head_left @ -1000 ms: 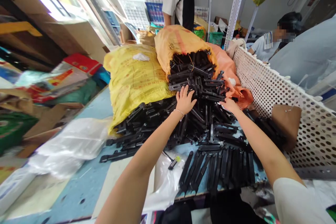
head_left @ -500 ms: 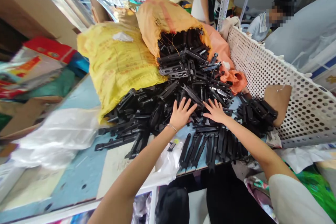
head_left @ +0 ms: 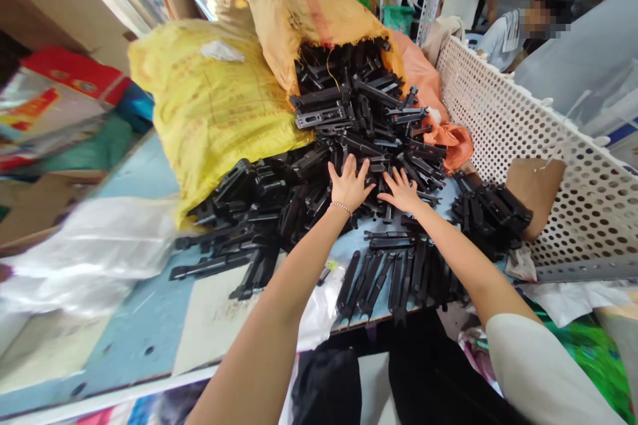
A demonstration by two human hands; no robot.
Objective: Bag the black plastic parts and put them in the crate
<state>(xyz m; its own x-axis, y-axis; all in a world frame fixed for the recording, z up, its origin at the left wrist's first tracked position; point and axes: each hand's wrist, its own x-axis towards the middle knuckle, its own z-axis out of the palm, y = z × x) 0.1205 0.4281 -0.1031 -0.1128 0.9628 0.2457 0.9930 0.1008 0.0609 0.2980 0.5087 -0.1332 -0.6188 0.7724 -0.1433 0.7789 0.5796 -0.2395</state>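
Note:
A big heap of black plastic bars (head_left: 319, 186) spills from an open orange sack (head_left: 319, 13) onto a blue table (head_left: 149, 305). My left hand (head_left: 349, 186), with a bead bracelet at the wrist, lies flat on the heap with fingers spread. My right hand (head_left: 401, 191) rests beside it, also spread flat on the bars. Neither hand holds a piece. A tidy row of the same black bars (head_left: 393, 275) lies side by side at the table's near edge, below my hands.
A full yellow sack (head_left: 214, 99) lies left of the orange one. A white perforated panel (head_left: 538, 159) walls the right side, with a brown cardboard piece (head_left: 535, 189) against it. Clear plastic bags (head_left: 90, 252) lie at left. A seated person (head_left: 523, 30) is behind the panel.
Both hands slid down the heap toward me, dragging bars along, then moved a little back up and closer together. The view shifted, and the standing person moved right.

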